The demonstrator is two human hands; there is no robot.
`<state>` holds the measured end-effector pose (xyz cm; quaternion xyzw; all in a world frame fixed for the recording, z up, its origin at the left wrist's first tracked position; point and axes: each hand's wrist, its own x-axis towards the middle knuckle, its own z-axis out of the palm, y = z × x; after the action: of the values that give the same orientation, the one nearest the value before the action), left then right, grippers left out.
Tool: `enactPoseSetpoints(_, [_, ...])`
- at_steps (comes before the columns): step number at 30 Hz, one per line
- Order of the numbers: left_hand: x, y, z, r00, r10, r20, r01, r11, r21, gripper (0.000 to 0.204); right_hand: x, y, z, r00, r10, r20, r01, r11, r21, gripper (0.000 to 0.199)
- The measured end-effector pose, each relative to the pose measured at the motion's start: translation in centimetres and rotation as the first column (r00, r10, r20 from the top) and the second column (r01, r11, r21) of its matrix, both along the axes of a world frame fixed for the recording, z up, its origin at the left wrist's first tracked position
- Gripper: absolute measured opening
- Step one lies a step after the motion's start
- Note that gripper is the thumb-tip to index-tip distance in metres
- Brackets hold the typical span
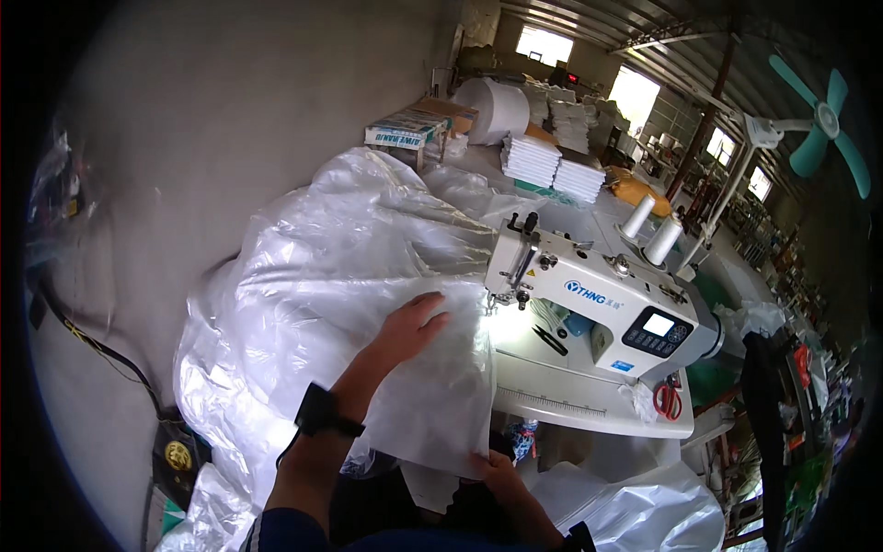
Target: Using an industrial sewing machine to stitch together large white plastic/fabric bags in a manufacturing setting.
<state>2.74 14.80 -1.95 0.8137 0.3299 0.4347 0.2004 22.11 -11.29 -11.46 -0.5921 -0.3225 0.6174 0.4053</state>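
Observation:
A big, crumpled white plastic sheet (303, 258) spreads over the left side of the sewing table. Its right edge runs beside the needle area of a white sewing machine (589, 290), where a lamp glows brightly. My left hand (407, 329) lies on the sheet with fingers stretched out, just left of the needle. Lower down, my right hand (498, 475) pinches the sheet's near right corner at the table's front edge. Black thread snips (550, 340) rest under the machine's arm. Red-handled scissors (668, 397) lie at the table's right end.
Two white thread cones (660, 239) stand behind the machine. Farther back are stacked white bundles (532, 162), a large white roll (492, 109) and a cardboard box (405, 129). A green-bladed fan (826, 121) hangs upper right. More white plastic (635, 511) sits below the table's front edge.

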Motion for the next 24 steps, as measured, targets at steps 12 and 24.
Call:
enactPoseSetpoints(12, [3.6, 11.7, -3.5, 0.724, 0.138, -0.676, -0.236, 0.970, -0.054, 0.066, -3.1, 0.9, -1.2, 0.993, 0.016, -0.113, -0.048, 0.959, -0.281, 0.038])
enactPoseSetpoints(24, [4.2, 13.1, -4.7, 0.795, 0.292, -0.531, -0.326, 0.945, 0.031, 0.062, -3.4, 1.6, -2.7, 0.978, -0.034, -0.205, -0.055, 0.908, -0.414, 0.041])
